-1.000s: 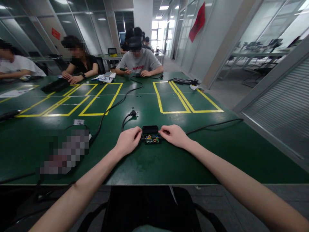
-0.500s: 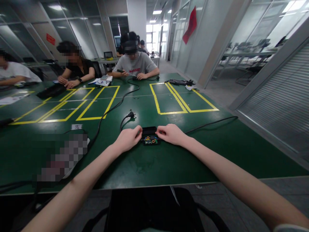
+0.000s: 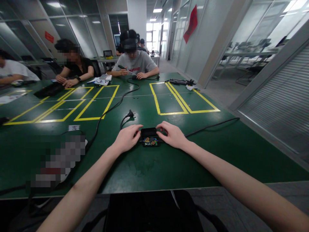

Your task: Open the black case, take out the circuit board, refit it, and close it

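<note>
An opened black power adapter case lies on the green table in front of me. Its circuit board point(image 3: 150, 142) shows two copper-coloured ring coils, with the hollow black cover point(image 3: 148, 131) just behind it. My left hand point(image 3: 127, 138) is at the cover's left end, thumb and index finger parted. At the right end, my right hand point(image 3: 172, 134) has its fingers bent and spread apart, fingertips close to the cover's edge. Whether any fingertip touches the cover, I cannot tell. A black cord point(image 3: 212, 126) runs off right from behind my right hand, and a power plug point(image 3: 130, 113) lies beyond my left.
A blurred-out power strip point(image 3: 64, 161) lies at the left with a long black cable point(image 3: 116, 106) running past it. Yellow tape point(image 3: 172, 113) marks rectangles on the table point(image 3: 154, 170). Across it, a person in grey point(image 3: 142, 62) holds a screwdriver point(image 3: 123, 68); others sit left.
Both hands have loosened from a pinch at the cover's ends, and their fingers are now apart. The cover and board stay in nearly the same place. The view has shifted slightly.
</note>
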Tool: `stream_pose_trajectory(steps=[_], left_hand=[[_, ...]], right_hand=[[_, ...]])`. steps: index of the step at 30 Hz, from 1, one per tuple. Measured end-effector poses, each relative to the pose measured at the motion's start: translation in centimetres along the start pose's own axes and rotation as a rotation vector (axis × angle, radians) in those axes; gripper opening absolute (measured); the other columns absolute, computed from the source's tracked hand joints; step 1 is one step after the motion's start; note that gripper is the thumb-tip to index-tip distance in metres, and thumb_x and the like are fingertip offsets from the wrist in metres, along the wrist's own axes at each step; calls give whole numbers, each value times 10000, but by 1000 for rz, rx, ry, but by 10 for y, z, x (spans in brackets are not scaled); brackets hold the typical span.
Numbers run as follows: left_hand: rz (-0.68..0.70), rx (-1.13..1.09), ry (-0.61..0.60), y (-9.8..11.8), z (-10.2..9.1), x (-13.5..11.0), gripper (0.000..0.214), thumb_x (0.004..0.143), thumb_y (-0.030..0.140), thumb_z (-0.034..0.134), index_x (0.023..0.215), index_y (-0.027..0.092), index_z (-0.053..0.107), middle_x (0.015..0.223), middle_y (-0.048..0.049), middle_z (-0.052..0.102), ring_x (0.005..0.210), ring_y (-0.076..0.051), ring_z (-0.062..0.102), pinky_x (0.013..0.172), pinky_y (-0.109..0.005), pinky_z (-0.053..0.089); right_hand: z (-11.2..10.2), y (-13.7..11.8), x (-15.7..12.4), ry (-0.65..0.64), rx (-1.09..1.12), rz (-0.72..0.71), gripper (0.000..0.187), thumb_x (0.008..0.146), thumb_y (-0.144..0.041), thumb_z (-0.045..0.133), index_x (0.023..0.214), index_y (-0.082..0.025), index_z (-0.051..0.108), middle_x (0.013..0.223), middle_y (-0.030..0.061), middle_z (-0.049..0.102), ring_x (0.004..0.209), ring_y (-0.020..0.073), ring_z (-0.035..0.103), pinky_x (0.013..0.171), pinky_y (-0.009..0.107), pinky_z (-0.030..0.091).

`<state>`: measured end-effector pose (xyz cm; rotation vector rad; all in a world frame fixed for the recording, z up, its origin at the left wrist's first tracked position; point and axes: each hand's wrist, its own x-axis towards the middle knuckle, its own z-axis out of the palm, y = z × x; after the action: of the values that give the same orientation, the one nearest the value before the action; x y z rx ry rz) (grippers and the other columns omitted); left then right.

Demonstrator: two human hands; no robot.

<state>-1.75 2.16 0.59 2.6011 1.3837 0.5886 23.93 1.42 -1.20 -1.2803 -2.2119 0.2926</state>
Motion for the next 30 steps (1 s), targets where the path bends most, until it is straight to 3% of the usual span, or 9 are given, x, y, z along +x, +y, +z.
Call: stream_pose_trajectory(steps=[2, 5, 11, 15, 19, 30], left_hand=[[-3, -1, 37, 0, 3, -1, 305, 999, 246, 489, 1220, 183, 689, 1060, -87, 726, 994, -227, 701, 890, -337, 558], [-54, -85, 48, 1, 6, 0, 263, 968, 264, 547, 1135, 180, 732, 1042, -89, 724, 1005, -242, 696, 904, -363, 572], [-163, -579, 72, 3, 8, 2, 222, 904, 295, 622, 1061, 172, 719, 924, -65, 773, 856, -215, 741, 803, -340, 609], [-227, -803, 63, 4, 7, 2, 289, 867, 350, 660, 1065, 143, 700, 983, -94, 762, 803, -210, 760, 744, -332, 619], [-265, -847, 39, 3, 6, 2, 357, 830, 377, 697, 1088, 131, 703, 995, -99, 748, 730, -194, 747, 660, -308, 606], [-273, -856, 4, 5, 0, 3, 312, 791, 354, 716, 1010, 133, 733, 914, -70, 755, 754, -203, 755, 721, -325, 627]], right_hand=[[4, 5, 0, 49, 44, -20, 259, 939, -273, 625, 1178, -202, 697, 1095, 93, 687, 968, 228, 663, 853, 361, 527], [7, 10, 1, 34, 136, -21, 233, 916, -285, 664, 1123, -198, 726, 1111, 105, 690, 1059, 257, 648, 944, 423, 534], [1, 9, 2, -37, 495, 131, 224, 847, -312, 718, 1032, -189, 689, 922, 44, 733, 774, 176, 657, 707, 328, 548], [-1, 7, 2, -31, 701, 183, 249, 814, -315, 740, 1022, -184, 699, 922, 51, 753, 757, 164, 704, 721, 313, 577], [0, 8, 2, -57, 773, 220, 304, 804, -292, 746, 1087, -180, 729, 969, 67, 770, 763, 178, 754, 720, 307, 605], [-4, 6, 1, -95, 803, 247, 337, 787, -297, 761, 1098, -169, 760, 918, 65, 796, 772, 196, 773, 744, 315, 630]])
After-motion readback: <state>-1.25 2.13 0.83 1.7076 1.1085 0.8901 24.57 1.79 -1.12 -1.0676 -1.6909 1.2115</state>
